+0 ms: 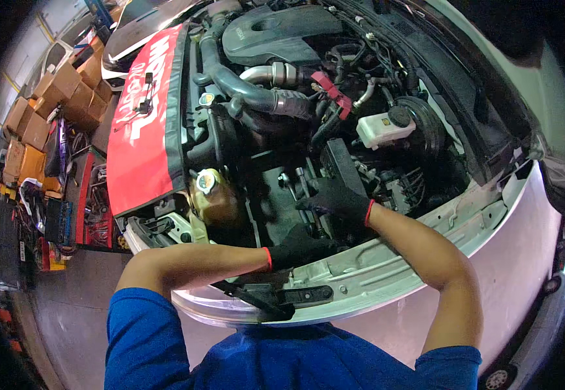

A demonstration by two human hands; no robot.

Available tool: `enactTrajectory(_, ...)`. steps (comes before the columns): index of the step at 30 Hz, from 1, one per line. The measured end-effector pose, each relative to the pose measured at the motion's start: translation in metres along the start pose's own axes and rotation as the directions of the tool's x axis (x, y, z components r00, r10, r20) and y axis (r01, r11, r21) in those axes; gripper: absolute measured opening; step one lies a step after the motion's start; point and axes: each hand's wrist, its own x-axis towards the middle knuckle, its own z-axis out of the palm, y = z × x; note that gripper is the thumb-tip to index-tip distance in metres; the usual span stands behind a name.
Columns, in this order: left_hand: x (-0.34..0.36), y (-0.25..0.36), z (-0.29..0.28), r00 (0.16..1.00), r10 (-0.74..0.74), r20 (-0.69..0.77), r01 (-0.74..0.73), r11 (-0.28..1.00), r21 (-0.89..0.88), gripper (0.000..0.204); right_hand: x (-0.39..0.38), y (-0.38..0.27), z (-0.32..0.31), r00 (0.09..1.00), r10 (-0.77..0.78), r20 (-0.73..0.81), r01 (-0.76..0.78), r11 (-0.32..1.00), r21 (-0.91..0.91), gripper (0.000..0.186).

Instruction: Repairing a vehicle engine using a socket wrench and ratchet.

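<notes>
My right hand point(339, 197), in a black glove with a red cuff, reaches into the engine bay, fingers curled over slim metal tools. One is a chrome tool point(285, 179) with a rounded head, like a ratchet; a second metal bar point(302, 177) lies beside it. The exact kinds are hard to make out. My left hand point(295, 249), gloved the same way, is low by the inner fender, near the lower end of these tools. Its dark fingers blend into the shadow. Beside my right hand stands a black box-like part point(347, 170).
A yellowed coolant tank point(212, 198) stands left of my hands, a brake fluid reservoir point(384, 129) beyond my right hand. A red cover point(146, 130) drapes the car's front. The metal fender edge point(373, 273) runs beneath my forearms. Cardboard boxes point(61, 88) are stacked far left.
</notes>
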Motion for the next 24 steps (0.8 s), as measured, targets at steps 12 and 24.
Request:
enactTrajectory(12, 0.012, -0.024, 0.002, 0.992, -0.101, 0.078, 0.101, 0.995, 0.002, 0.026, 0.000, 0.005, 0.008, 0.969, 0.240, -0.053, -0.244, 0.916, -0.317, 0.022)
enactTrajectory(24, -0.002, 0.011, 0.007, 0.976, 0.207, 0.066, -0.165, 0.902, -0.399, 0.020, -0.004, -0.003, 0.005, 0.955, 0.279, -0.102, -0.296, 0.928, -0.227, 0.029)
